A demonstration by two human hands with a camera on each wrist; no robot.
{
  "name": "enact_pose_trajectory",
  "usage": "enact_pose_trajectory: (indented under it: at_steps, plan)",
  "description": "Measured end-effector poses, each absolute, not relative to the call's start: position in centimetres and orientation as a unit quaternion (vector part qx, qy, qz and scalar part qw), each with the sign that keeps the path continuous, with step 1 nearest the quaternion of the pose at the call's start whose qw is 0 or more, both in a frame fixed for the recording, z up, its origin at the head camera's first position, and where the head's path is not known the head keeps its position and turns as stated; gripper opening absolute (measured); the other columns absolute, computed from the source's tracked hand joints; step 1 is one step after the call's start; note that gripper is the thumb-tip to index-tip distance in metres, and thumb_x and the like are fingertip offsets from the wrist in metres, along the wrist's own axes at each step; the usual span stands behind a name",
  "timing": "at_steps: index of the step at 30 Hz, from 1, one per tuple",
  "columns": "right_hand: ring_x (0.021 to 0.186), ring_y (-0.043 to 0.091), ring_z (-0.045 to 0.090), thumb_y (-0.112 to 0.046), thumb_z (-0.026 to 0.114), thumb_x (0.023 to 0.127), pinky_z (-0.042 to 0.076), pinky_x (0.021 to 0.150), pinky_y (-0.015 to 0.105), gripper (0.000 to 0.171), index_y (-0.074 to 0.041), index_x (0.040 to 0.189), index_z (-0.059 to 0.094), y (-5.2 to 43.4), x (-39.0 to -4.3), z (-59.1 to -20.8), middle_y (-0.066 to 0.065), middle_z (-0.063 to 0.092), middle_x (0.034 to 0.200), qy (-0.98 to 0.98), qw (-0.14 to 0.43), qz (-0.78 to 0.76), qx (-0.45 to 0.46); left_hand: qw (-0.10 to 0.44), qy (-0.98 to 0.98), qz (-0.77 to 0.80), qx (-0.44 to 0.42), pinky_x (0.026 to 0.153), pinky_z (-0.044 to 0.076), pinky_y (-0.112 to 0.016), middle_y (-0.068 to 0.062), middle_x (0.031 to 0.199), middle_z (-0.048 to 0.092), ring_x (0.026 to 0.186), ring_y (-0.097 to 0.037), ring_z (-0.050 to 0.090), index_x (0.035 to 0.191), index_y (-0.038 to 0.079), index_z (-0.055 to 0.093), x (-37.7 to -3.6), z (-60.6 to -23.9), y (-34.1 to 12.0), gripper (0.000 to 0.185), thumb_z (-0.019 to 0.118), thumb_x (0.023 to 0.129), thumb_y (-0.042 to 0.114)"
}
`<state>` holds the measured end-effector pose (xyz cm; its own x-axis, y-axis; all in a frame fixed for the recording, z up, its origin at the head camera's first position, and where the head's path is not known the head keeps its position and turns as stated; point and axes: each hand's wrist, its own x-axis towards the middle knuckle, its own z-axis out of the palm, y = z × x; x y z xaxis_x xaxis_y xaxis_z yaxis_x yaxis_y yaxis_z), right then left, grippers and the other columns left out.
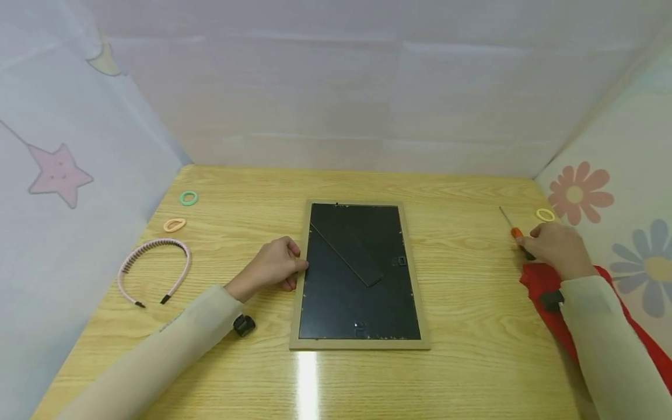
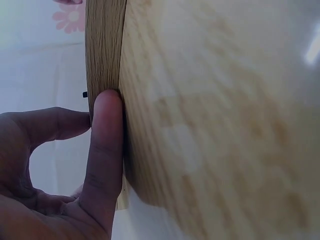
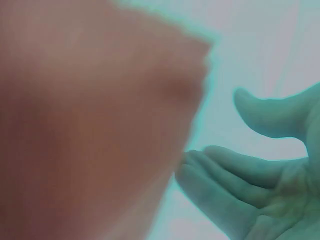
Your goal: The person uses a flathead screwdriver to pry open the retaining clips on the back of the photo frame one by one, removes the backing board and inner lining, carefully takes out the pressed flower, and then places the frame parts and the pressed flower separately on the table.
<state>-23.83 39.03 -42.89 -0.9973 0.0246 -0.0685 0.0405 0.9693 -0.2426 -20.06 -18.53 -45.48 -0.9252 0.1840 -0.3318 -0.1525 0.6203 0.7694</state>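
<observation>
A picture frame (image 1: pixel 413 280) lies face down on the wooden table, its black back panel (image 1: pixel 336 309) and folded stand leg (image 1: pixel 353 255) facing up. My left hand (image 1: pixel 273 265) pinches the frame's left side between thumb and finger; the left wrist view shows the fingertips close on the wooden moulding (image 2: pixel 104 50). Over at the right, my right hand (image 1: pixel 559 249) hovers by a screwdriver (image 1: pixel 517 233) with an orange and dark handle, its shaft pointing away. In the right wrist view that hand's thumb and fingers (image 3: pixel 225 180) stand apart, with nothing between them.
Red cloth (image 1: pixel 548 291) lies under my right wrist and fills much of the right wrist view. A pink headband (image 1: pixel 187 259), an orange hair tie (image 1: pixel 174 225) and a green one (image 1: pixel 189 198) are at left. A yellow hair tie (image 1: pixel 545 215) lies at far right.
</observation>
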Motion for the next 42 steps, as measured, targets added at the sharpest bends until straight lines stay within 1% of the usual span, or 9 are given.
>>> enact_pose_trajectory:
  at_steps: [3,6,10,13,15,20,26,31,42]
  plan:
    - [0.087,0.046,0.063,-0.038,0.058,0.097,0.054,0.064,0.055,0.052,0.011,0.112,0.068,37.0,-23.6,-42.2,0.032,0.069,0.105,0.990,-0.016,-0.140,0.020,0.194,0.877,0.440,0.007,0.052,0.063,-0.036,-0.012,0.075,0.070,0.053,-0.021,0.069,0.115,0.002,0.052,-20.1,-45.5,-18.7,0.035,0.071,0.092,0.021]
    - [0.102,0.052,0.061,-0.037,0.061,0.098,0.052,0.079,0.067,0.058,0.015,0.124,0.060,34.4,-23.2,-41.2,0.038,0.063,0.119,0.983,-0.079,-0.163,0.007,0.197,0.871,0.449,0.006,0.053,0.064,-0.037,-0.013,0.077,0.070,0.054,-0.021,0.069,0.116,0.003,0.052,-20.1,-45.6,-18.8,0.036,0.072,0.093,0.021]
    - [0.104,0.050,0.062,-0.031,0.065,0.098,0.052,0.085,0.067,0.053,0.012,0.129,0.058,29.9,-22.3,-40.4,0.034,0.063,0.117,0.971,-0.139,-0.191,-0.038,0.201,0.869,0.451,0.012,0.053,0.064,-0.037,-0.012,0.078,0.070,0.053,-0.021,0.069,0.116,0.003,0.052,-20.3,-45.6,-18.7,0.035,0.071,0.093,0.022]
    - [0.106,0.046,0.065,-0.026,0.068,0.098,0.055,0.089,0.063,0.049,0.007,0.133,0.057,25.9,-21.5,-40.2,0.029,0.065,0.120,0.960,-0.142,-0.227,-0.087,0.203,0.870,0.449,0.015,0.053,0.064,-0.037,-0.012,0.077,0.070,0.053,-0.021,0.069,0.117,0.003,0.052,-20.5,-45.6,-18.6,0.035,0.070,0.094,0.022]
    - [0.107,0.042,0.067,-0.022,0.070,0.097,0.057,0.092,0.059,0.049,0.004,0.136,0.057,23.2,-21.1,-40.3,0.025,0.066,0.122,0.949,-0.118,-0.267,-0.122,0.204,0.868,0.452,0.015,0.053,0.064,-0.037,-0.012,0.077,0.071,0.053,-0.021,0.069,0.117,0.003,0.052,-20.6,-45.6,-18.6,0.034,0.070,0.095,0.022]
    - [0.113,0.031,0.066,-0.022,0.071,0.097,0.059,0.097,0.048,0.054,-0.002,0.143,0.052,18.0,-20.8,-41.4,0.019,0.064,0.129,0.915,0.009,-0.359,-0.182,0.208,0.857,0.471,0.017,0.055,0.064,-0.038,-0.013,0.078,0.071,0.055,-0.021,0.070,0.120,0.001,0.053,-20.9,-45.8,-18.5,0.033,0.067,0.096,0.019]
    - [0.108,0.024,0.064,-0.022,0.071,0.096,0.059,0.091,0.040,0.053,-0.002,0.142,0.053,15.1,-20.2,-43.2,0.015,0.066,0.129,0.903,0.094,-0.369,-0.200,0.216,0.848,0.484,0.015,0.055,0.064,-0.038,-0.013,0.079,0.070,0.055,-0.021,0.070,0.124,0.001,0.052,-20.9,-46.2,-18.3,0.037,0.069,0.095,0.017]
    - [0.100,0.017,0.064,-0.021,0.071,0.095,0.058,0.081,0.029,0.050,-0.001,0.139,0.056,14.2,-19.3,-44.3,0.011,0.068,0.123,0.904,0.136,-0.353,-0.197,0.213,0.849,0.483,0.018,0.055,0.064,-0.037,-0.013,0.083,0.069,0.055,-0.020,0.070,0.125,0.001,0.052,-20.8,-46.1,-18.1,0.038,0.070,0.094,0.016]
    - [0.102,0.019,0.060,-0.023,0.072,0.094,0.055,0.084,0.031,0.053,-0.002,0.141,0.055,13.1,-19.4,-45.1,0.011,0.066,0.123,0.899,0.172,-0.375,-0.143,0.205,0.851,0.484,0.006,0.055,0.064,-0.036,-0.012,0.083,0.069,0.053,-0.018,0.068,0.127,0.001,0.052,-20.6,-46.1,-18.1,0.039,0.069,0.095,0.014]
